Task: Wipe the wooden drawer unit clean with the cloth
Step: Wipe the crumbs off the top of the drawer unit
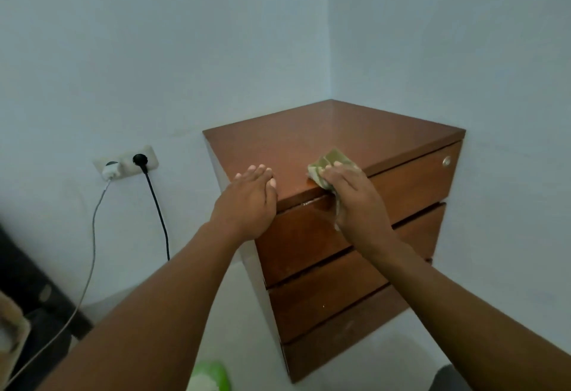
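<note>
The right hand (355,202) grips the green cloth (332,160) on the front edge of the wooden drawer unit (355,131), the left hand (247,199) flat and open beside it, a wall socket (126,162) at centre left

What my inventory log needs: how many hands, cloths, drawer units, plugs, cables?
Hands: 2, left hand, right hand
Cloths: 1, green cloth
Drawer units: 1, wooden drawer unit
Plugs: 2, white plug, black plug
Cables: 2, grey cable, black cable
Total: 8

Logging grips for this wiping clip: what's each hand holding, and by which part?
The right hand grips the green cloth by its near end, at the drawer unit's front edge. The left hand rests flat on top, holding nothing.
</note>
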Demonstrator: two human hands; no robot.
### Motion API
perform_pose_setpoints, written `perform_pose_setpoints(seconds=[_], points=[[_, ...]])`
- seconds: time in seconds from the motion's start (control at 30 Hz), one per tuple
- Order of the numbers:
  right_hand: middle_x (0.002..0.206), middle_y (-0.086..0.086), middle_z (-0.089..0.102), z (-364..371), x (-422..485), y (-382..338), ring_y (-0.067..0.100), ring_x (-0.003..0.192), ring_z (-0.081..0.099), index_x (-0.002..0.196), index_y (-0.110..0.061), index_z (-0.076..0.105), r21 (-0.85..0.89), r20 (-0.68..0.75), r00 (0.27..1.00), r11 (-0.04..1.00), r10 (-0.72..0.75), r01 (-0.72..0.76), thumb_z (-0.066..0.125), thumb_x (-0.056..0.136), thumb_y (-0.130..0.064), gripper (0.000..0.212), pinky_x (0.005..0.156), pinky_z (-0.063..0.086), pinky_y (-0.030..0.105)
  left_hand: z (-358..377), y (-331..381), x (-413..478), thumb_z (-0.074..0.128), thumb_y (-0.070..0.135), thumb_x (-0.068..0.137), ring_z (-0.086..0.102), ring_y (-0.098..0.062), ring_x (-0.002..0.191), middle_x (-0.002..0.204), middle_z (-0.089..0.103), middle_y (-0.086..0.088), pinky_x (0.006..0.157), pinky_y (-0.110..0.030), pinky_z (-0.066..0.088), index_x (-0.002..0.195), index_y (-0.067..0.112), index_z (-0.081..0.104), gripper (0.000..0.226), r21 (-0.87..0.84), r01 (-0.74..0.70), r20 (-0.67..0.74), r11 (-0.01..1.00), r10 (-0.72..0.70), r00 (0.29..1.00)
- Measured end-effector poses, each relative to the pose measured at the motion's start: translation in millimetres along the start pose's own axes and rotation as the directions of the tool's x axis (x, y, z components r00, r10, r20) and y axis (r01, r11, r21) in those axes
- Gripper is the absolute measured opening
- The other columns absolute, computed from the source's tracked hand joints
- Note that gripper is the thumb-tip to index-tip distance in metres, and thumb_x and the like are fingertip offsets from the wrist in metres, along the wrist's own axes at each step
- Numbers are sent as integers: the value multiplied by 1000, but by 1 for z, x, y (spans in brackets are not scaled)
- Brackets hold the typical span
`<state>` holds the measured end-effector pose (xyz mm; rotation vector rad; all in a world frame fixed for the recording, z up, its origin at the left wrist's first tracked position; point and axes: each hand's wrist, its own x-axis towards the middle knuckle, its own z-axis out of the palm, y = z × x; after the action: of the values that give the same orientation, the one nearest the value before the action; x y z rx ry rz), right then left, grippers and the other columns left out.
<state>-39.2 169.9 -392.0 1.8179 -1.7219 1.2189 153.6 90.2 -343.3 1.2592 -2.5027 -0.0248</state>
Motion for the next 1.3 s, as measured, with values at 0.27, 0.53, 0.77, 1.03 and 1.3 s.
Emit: perform_pose_setpoints(seconds=[0.27,0.53,0.77,1.03,1.3], points=[[114,11,67,-16,-8,-6,26,92,53,115,-2,67,-4,-143,989,999,-37,37,63,82,16,38,73,50,34,0,-2,3,20,32,109,21,-23,153,164,31,-9,125,-38,12,155,12,34,52,5,-20,0,1000,20,1000],[119,6,60,0,-12,-24,24,103,48,125,-11,62,-96,96,995,995,-27,36,66,86,-6,39,78,49,30,3,-6,2,21,31,109,20,-24,154,163,32,-9,124,-39,10,154,11,36,52,-21,-30,-23,999,29,999],[104,4,59,-61,55,-27,14,85,50,124,-10,67,-72,129,977,984,172,-163,54,96,-2,32,71,41,22,4,-9,3,20,32,109,20,-25,154,164,31,-9,124,-40,10,155,11,35,53,-23,-50,-20,998,50,999],[105,7,68,-20,140,15,16,77,61,133,-17,62,-185,470,782,912,409,-366,47,98,-9,38,58,46,26,4,-11,4,18,34,108,16,-25,154,165,28,-10,125,-41,8,156,11,31,55,-9,-55,10,998,55,998],[116,-6,64,-9,77,-4,8,70,57,135,-26,61,-47,503,862,998,53,-34,45,103,-17,36,60,46,20,7,-11,2,18,37,108,12,-24,155,167,21,-9,125,-39,7,158,10,23,57,-72,-19,3,997,19,1000]])
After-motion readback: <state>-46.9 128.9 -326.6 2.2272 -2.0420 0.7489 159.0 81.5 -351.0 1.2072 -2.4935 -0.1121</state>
